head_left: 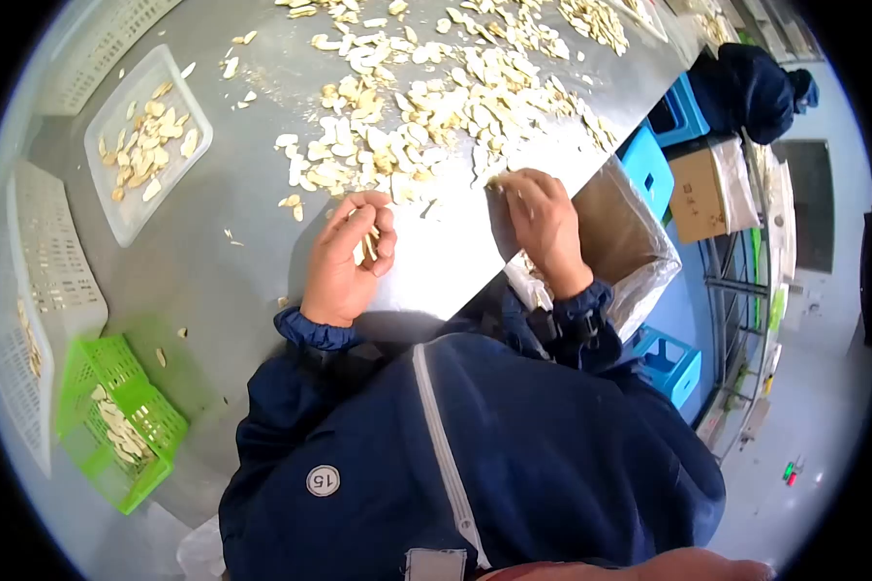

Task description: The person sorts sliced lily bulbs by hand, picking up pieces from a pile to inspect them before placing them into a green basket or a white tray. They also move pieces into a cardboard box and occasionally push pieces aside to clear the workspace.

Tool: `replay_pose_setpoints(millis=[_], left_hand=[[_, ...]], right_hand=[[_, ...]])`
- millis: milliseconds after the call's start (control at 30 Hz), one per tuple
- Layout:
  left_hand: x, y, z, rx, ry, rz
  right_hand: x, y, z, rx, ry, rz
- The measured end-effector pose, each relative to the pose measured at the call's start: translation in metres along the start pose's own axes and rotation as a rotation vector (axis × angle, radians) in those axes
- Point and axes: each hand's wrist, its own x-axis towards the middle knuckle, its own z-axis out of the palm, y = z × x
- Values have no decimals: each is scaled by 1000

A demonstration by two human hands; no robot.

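Pale, flat dried slices (417, 126) with some brownish edges lie scattered over the metal table (247, 184). My left hand (349, 257) is just in front of the pile, its fingers curled around a few slices that show between the fingers and palm. To its right, my right hand (543, 228) hangs over the near edge of the pile. Its thumb and fingers are pinched together, and a small dark-looking bit shows at the tips, too small to name.
A white tray (203, 121) with some slices is at the left. Beside it stand a white basket (68, 247) and a green basket (160, 416) holding slices. At right are a lined box (630, 252), blue stools (669, 363), a cardboard carton (698, 198) and another person (756, 92).
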Motion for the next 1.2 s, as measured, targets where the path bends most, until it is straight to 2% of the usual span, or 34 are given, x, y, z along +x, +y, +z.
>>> replay_pose_setpoints(millis=[167, 333, 433, 500, 567, 600, 700, 733, 767, 833, 933, 967, 1033, 1133, 1200], left_hand=[[-3, 1, 2, 121, 13, 37], [-2, -1, -5, 130, -46, 41], [0, 1, -1, 67, -64, 31], [2, 0, 1, -13, -72, 33], [4, -5, -1, -117, -97, 47], [3, -4, 4, -94, -44, 50], [7, -6, -16, -112, -137, 79], [3, -4, -9, -134, -48, 55], [3, -4, -10, -127, -56, 58], [2, 2, -8, -118, -67, 70], [-1, 4, -3, -65, 5, 54], [-1, 4, -3, -61, 13, 44], [-2, 5, 1, -47, 32, 46], [0, 4, -3, -51, 6, 43], [1, 3, -4, -45, -8, 48]], right_hand=[[42, -24, 16, 74, -41, -189], [51, -19, 31, -65, -49, -190], [50, -40, 15, 306, -206, 286], [45, -58, 10, 679, -332, 296], [50, -73, 8, 665, -303, 124], [51, -71, 25, 552, -162, -7], [60, -72, 47, 124, -57, -299], [56, -70, 56, 136, -119, -336], [54, -69, 58, 169, -158, -391], [52, -63, 53, 176, -157, -415], [50, -23, 44, 190, 17, -292], [41, -16, 30, 14, 45, -217], [30, -5, 16, -46, 67, -176], [21, 10, -1, 37, -11, -166], [28, 33, -2, -36, 64, 32]])
